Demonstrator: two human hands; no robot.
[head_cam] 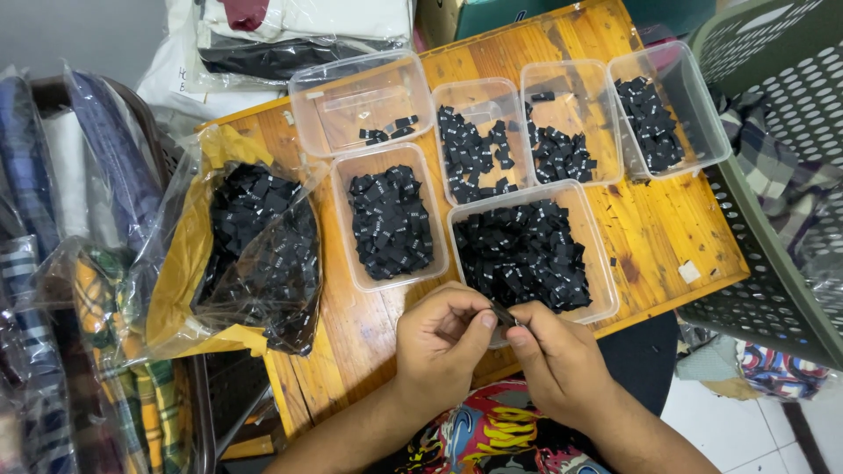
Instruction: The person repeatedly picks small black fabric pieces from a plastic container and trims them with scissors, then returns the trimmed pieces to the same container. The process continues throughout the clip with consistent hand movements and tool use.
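Observation:
My left hand (442,341) and my right hand (555,355) meet at the near edge of a small wooden table (654,224). Both pinch one small black fabric label (502,314) between thumb and fingertips. Just beyond the hands stands a clear plastic tub (604,263) heaped with black labels (522,254). To its left is another clear tub (344,230) filled with the same labels (392,221).
Three more clear tubs with labels (476,151) (562,149) (652,118) and a nearly empty one (351,96) line the table's far side. An open plastic bag of black labels (262,250) lies at left. A grey perforated basket (773,167) stands right; bagged clothes (53,263) pile left.

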